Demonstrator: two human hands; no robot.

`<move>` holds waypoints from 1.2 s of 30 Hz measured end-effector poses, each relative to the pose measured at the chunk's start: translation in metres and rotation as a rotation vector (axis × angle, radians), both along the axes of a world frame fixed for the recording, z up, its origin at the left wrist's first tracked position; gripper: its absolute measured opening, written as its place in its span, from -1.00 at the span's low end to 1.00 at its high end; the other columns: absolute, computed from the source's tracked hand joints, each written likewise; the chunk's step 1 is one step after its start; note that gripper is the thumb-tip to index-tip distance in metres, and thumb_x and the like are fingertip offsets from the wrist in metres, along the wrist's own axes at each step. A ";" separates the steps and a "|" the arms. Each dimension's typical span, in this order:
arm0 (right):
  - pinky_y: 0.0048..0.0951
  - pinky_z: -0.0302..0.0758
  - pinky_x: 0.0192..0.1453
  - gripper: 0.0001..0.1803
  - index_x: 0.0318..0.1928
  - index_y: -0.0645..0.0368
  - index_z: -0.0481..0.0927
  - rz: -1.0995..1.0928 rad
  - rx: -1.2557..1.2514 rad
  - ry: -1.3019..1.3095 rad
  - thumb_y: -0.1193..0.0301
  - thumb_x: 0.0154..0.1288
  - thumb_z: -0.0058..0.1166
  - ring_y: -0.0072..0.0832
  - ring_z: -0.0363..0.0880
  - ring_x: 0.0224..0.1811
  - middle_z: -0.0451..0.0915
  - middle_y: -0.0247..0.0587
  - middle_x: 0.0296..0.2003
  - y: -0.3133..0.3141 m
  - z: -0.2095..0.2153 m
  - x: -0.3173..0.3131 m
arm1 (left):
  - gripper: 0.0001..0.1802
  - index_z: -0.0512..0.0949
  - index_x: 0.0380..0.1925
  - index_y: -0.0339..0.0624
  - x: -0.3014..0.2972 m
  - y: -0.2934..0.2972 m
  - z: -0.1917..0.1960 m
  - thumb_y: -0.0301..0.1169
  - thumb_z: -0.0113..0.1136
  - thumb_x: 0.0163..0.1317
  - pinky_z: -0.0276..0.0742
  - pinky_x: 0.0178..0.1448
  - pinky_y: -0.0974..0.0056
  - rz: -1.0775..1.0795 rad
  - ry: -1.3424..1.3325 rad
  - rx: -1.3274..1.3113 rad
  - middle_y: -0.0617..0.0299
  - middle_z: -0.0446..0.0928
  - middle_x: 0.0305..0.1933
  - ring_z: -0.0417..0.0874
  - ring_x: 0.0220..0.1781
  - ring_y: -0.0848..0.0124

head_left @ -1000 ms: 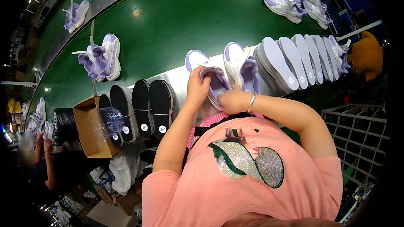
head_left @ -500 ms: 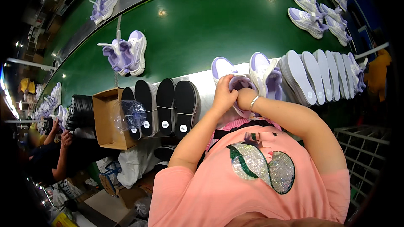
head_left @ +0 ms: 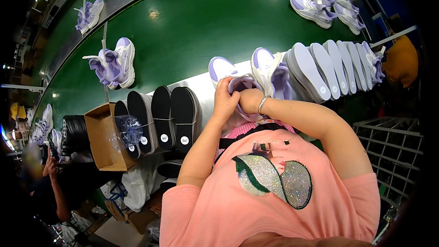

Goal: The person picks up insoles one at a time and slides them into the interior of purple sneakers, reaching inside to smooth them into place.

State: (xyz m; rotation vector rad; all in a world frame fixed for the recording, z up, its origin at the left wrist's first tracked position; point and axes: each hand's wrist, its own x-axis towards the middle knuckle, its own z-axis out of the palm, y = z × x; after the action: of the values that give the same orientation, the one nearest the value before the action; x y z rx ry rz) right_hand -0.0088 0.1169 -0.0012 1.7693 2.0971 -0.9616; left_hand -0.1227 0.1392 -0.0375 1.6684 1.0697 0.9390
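At the near edge of the table [head_left: 206, 92], the lilac-white shoe [head_left: 221, 67] is pinched at its collar by the left hand [head_left: 224, 100], while the fingers of the right hand [head_left: 250, 101], hidden inside, cannot be judged; by uneven pushing it could be tipped, and at the cardboard box's [head_left: 94, 132] opening, clear plastic [head_left: 125, 131] is seen.

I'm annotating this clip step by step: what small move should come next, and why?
Probably ease the right hand slightly deeper into the left shoe: its fingers are hidden in the opening, and the left hand grips the collar, which should steady the shoe.
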 end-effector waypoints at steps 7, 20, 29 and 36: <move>-0.29 0.44 -0.19 -0.77 -0.38 0.19 0.58 -0.003 -0.020 0.056 0.38 -0.01 -0.10 -0.19 0.55 -0.31 0.57 -0.03 -0.39 -0.005 -0.006 0.017 | -0.58 0.37 -0.17 -0.34 0.016 -0.003 -0.008 -0.54 -0.02 -0.17 0.31 0.01 0.31 -0.041 -0.010 -0.061 0.04 0.39 -0.17 0.42 -0.09 0.26; 0.00 0.21 -0.11 -0.59 -0.16 0.27 0.44 0.138 -0.084 0.033 0.29 -0.03 -0.01 -0.24 0.53 -0.22 0.55 -0.02 -0.31 -0.047 0.017 0.072 | -0.49 0.23 -0.02 -0.42 0.063 -0.003 0.005 -0.58 -0.08 -0.09 0.36 -0.06 0.35 -0.094 0.121 -0.037 0.03 0.37 -0.10 0.42 -0.12 0.34; -0.29 0.32 -0.08 -0.68 -0.15 0.26 0.41 -0.520 0.835 0.432 0.38 0.05 -0.03 -0.19 0.42 -0.23 0.48 -0.03 -0.37 -0.105 0.055 0.161 | -0.39 0.16 0.04 -0.33 0.079 -0.055 0.055 -0.41 0.15 -0.02 0.42 -0.32 0.18 -0.185 0.279 0.345 0.08 0.48 -0.42 0.49 -0.40 0.14; -0.19 0.39 -0.24 -0.63 -0.21 0.39 0.40 -0.835 0.525 0.605 0.32 0.05 -0.04 -0.03 0.47 -0.35 0.49 0.15 -0.43 -0.127 -0.014 0.162 | 0.03 -0.32 0.21 -0.33 0.142 -0.041 0.061 0.00 0.07 -0.01 0.46 -0.45 0.09 -0.354 0.935 0.170 -0.15 0.49 -0.48 0.55 -0.49 0.02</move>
State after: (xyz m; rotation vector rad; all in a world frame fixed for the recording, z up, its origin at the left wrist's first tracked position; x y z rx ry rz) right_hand 0.1534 -0.0100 -0.0147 3.0878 2.0326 -1.3500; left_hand 0.0190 0.0980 0.0235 2.4215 1.2145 -0.0336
